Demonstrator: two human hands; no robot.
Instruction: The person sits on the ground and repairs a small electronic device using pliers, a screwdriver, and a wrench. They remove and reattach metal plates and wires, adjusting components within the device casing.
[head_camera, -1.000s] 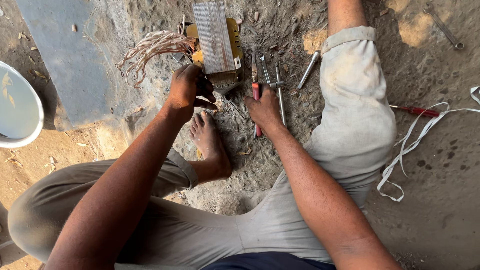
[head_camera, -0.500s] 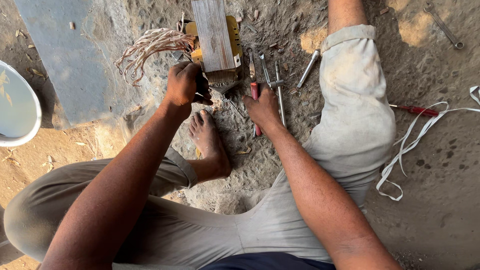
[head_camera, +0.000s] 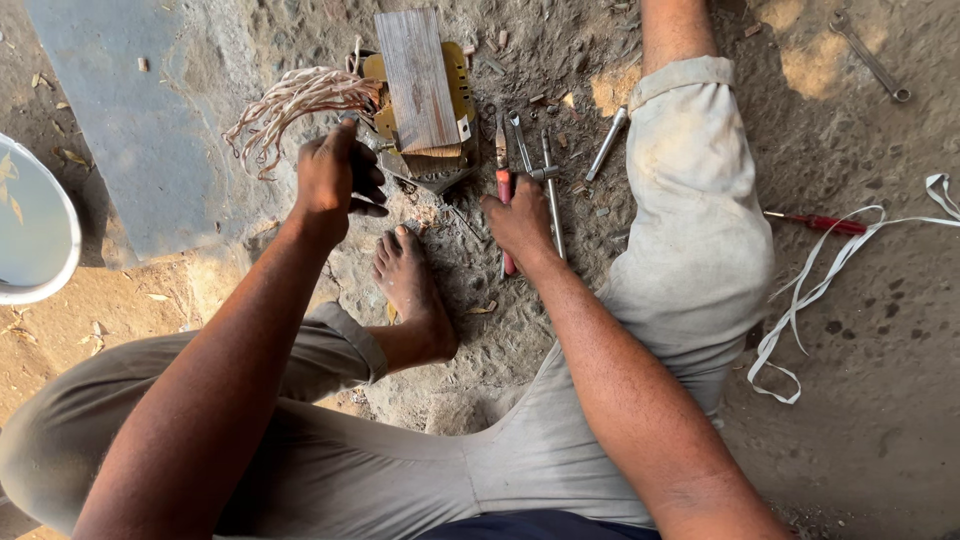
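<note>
A transformer core (head_camera: 425, 85) with a wooden block on top lies on the ground ahead of me, and a bundle of copper wires (head_camera: 290, 105) spills from its left side. My left hand (head_camera: 335, 175) is closed in a fist just left of the core's lower corner, around something small and dark that I cannot make out. My right hand (head_camera: 520, 225) lies on the ground to the right, gripping red-handled pliers (head_camera: 503, 185). Metal dividers (head_camera: 545, 175) rest beside that hand. My bare foot (head_camera: 410, 290) sits between both hands.
A white basin (head_camera: 45, 285) is at the left edge, next to a blue-grey slab (head_camera: 130, 120). A metal rod (head_camera: 605, 145) lies by my right knee. A red screwdriver (head_camera: 815, 222), a white strap (head_camera: 840, 270) and a spanner (head_camera: 870, 55) lie to the right.
My left hand has drawn a little to the left, away from the transformer core. My right hand has stayed on the pliers.
</note>
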